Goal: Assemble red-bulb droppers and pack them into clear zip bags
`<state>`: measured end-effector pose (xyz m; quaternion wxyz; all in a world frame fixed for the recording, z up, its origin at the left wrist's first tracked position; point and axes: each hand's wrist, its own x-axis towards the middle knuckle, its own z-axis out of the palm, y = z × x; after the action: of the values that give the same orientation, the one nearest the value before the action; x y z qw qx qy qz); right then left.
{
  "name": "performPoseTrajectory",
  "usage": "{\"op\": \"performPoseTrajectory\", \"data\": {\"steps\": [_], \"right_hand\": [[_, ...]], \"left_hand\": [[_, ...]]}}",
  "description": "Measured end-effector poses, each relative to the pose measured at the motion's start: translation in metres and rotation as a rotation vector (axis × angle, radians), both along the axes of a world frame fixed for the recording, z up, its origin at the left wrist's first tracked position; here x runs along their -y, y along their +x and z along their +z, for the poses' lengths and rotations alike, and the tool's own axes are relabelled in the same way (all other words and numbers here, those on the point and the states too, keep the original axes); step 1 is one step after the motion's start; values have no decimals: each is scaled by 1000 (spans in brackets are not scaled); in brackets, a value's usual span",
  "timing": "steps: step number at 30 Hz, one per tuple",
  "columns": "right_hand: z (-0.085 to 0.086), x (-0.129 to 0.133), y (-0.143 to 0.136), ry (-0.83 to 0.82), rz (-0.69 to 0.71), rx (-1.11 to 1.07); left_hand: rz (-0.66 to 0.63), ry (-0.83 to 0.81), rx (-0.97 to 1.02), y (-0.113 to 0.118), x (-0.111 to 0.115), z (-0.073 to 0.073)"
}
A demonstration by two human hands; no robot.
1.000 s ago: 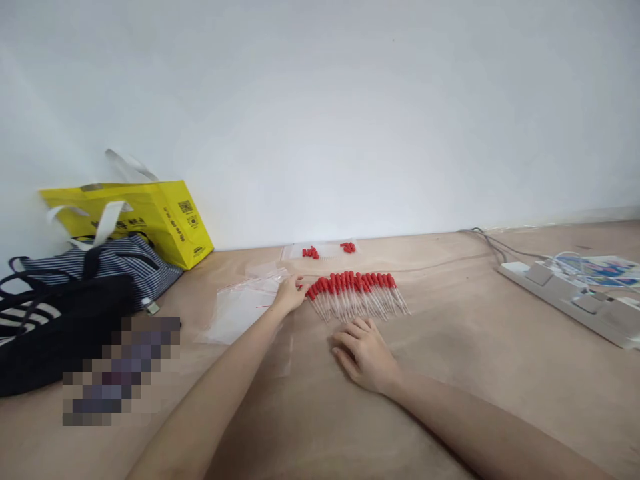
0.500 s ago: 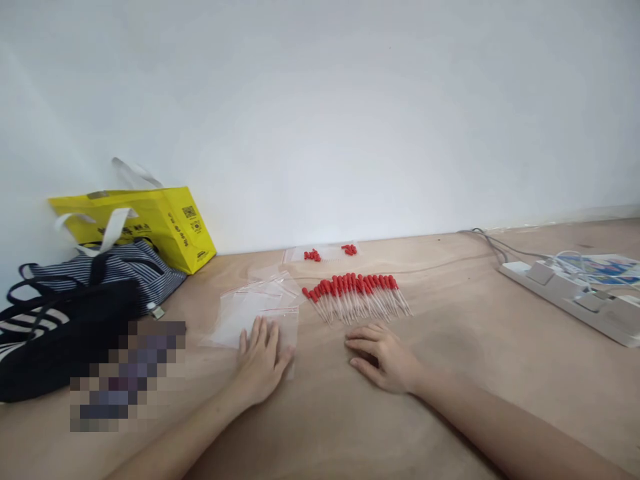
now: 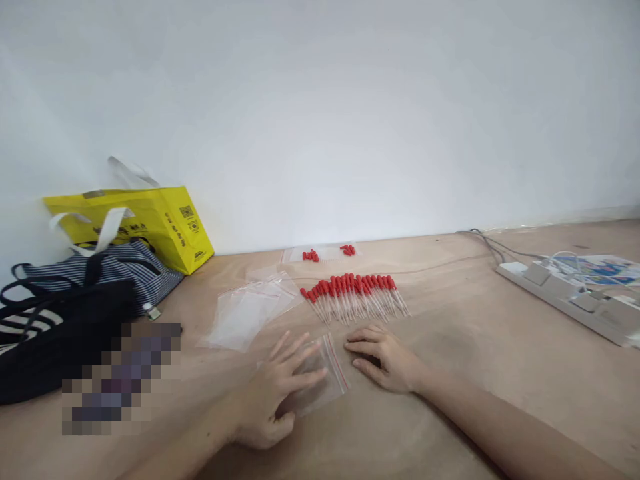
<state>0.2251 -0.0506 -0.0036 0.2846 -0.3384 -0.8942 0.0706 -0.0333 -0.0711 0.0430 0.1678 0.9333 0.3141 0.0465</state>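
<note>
My left hand lies with its fingers spread over a clear zip bag, whose red-striped edge shows to the right of the fingertips. My right hand rests on the table, fingers loosely bent and apart, with nothing in it. Just beyond the hands is a row of thin clear sticks with red tips. A pile of more clear zip bags is left of the sticks. Near the wall, filled clear bags hold small groups of red-tipped pieces.
At the left stand a yellow bag, a striped bag and a black bag, with a pixelated object before them. A white power strip with cables and a colourful sheet are at the right.
My left hand has moved right and nearer to me, and one clear bag has slid with it off the pile, turning. My right hand has hardly moved.
</note>
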Motion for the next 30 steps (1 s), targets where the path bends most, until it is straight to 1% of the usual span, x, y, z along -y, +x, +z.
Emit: {"op": "performPoseTrajectory", "data": {"steps": [1,3,4,7,9,11,15,17,19,21,22,24,27,30], "right_hand": [[0,0,0,-4,12,2],[1,0,0,-7,38,15],[1,0,0,-7,51,26],[2,0,-1,0,92,53],[4,1,0,0,120,66],[8,2,1,5,139,73],[13,5,2,37,166,68],[12,5,1,42,192,63],[9,3,-1,21,211,53],[5,2,-4,-3,212,33],[3,1,-5,-7,209,24],[0,0,-6,8,196,10],[-1,-1,-6,61,143,-24],[-1,0,-6,118,82,-84]], "left_hand": [[78,22,4,3,-1,-1],[212,26,5,8,0,-9],[231,17,-4,11,0,-15],[185,17,-21,15,1,-30],[154,29,0,17,-1,-34],[105,13,37,19,-4,-31],[-85,-73,103,23,-11,-19],[-155,-78,169,25,-13,-16],[-153,-35,278,27,-15,-19],[-109,29,355,29,-15,-23],[-94,57,359,30,-15,-24],[-103,87,305,31,-14,-25],[-117,45,256,37,-11,-17],[-64,-52,287,46,-9,-8]]}}
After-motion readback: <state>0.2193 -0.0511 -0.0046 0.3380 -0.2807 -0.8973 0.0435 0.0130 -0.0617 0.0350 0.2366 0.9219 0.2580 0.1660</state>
